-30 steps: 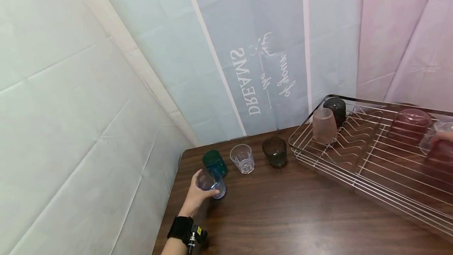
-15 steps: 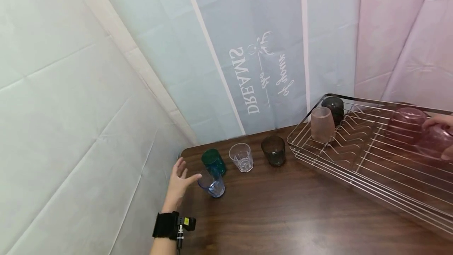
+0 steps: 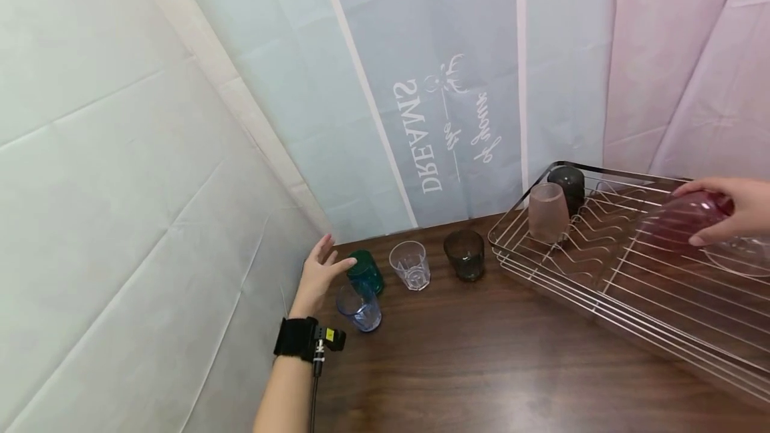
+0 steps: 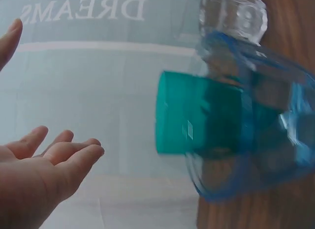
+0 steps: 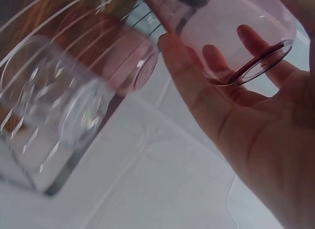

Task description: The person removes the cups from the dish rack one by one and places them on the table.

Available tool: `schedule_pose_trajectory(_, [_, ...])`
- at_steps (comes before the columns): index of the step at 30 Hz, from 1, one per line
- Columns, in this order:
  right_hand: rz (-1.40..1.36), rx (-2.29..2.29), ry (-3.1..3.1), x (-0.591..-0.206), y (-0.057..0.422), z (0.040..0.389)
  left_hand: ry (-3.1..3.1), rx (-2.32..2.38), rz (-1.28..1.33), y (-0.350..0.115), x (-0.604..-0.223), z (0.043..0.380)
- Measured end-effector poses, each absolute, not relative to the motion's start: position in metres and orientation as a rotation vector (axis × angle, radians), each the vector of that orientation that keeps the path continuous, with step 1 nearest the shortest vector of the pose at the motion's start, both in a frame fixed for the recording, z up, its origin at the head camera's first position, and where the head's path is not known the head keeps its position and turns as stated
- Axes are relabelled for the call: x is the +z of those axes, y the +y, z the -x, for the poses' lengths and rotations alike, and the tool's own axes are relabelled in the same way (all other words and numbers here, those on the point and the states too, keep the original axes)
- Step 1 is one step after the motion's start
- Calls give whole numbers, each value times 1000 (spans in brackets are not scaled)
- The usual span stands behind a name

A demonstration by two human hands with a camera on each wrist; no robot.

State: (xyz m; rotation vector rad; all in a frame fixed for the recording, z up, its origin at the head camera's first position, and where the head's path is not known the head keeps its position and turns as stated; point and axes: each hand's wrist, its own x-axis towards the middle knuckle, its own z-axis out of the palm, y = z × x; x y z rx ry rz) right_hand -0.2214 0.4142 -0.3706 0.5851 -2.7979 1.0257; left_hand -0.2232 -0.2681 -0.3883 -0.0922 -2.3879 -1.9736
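My left hand (image 3: 317, 280) is held with fingers spread and thumb out, beside a green cup (image 3: 365, 274); the thumb tip overlaps the cup's rim in the head view. Just nearer stands a blue clear glass (image 3: 361, 313), which in the left wrist view covers part of the green cup (image 4: 182, 116). Over the wire dish rack (image 3: 601, 309), my right hand (image 3: 742, 209) grips a pink see-through glass (image 3: 682, 219) near its base. Its base ring faces the palm in the right wrist view, where the fingers curl round the pink glass (image 5: 236, 22).
A clear glass (image 3: 415, 269) and a smoky dark glass (image 3: 466, 258) stand on the wooden table. Inside the rack sit a frosted pink cup (image 3: 549, 216), a black cup (image 3: 568, 182), a clear glass (image 5: 49, 91) and another pink glass (image 5: 133, 62). Fabric-covered walls border the table.
My left hand has let go of the blue glass, drawn away to the left, then moved up beside the green cup. My right hand has carried the pink glass leftward over the rack.
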Motion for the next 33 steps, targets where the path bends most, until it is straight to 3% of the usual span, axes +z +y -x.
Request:
schedule_pose_trajectory(8, [-507,1165,-2856,-350,353,220,-2368,-2084,289,-218,-381,248])
schedule_pose_trajectory(22, [-923,2489,-2023,-380,232,229,-1963,-2688,711,-67,-403,245])
schedule_pose_trajectory(27, [-969,2776,-1739,-398,197,225,-1728,-2840,711,-39,-409,234])
schedule_pose_trajectory(33, [-875,2708,-1930,-406,181,219,-1582,-2896,561,-34,-411,226])
